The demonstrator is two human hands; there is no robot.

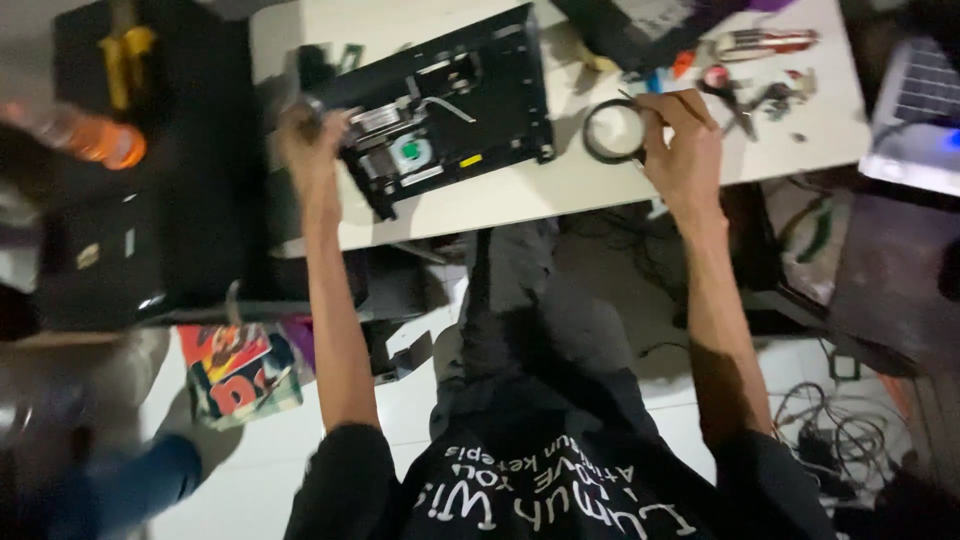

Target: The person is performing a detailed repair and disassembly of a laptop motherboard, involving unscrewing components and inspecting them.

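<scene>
Head view shows both of my arms stretched out over the white table (pixel 600 185). My right hand (pixel 680 135) has its grip pinched on a round black ring with a pale middle (pixel 613 131), thumb at the ring's near right edge; a thin stick-like tool seems to lie across the fingers, though blur keeps me from being sure. That ring sits on the table just right of the opened laptop base (pixel 450 105). My left hand (pixel 312 140) rests at the base's near left corner, fingers curled against its edge; whether the grip closes on it or only presses, I cannot tell.

I judge the base stiff but delicate: its cover is off, showing a round fan, metal brackets and thin cables, so I would take it by the plastic rim, never by the bare parts. The ring looks light and rigid, easy to pinch by its rim.

On the base a small yellow rectangular label sits near the front edge, beside a greenish round sticker at the fan. Farther right lie small red and dark tools (pixel 750 60), and an open laptop's keyboard (pixel 920 100) shows at the edge. Below left, on the floor, lies a red and yellow printed package (pixel 238 370); an orange bottle (pixel 95 135) blurs at far left.
</scene>
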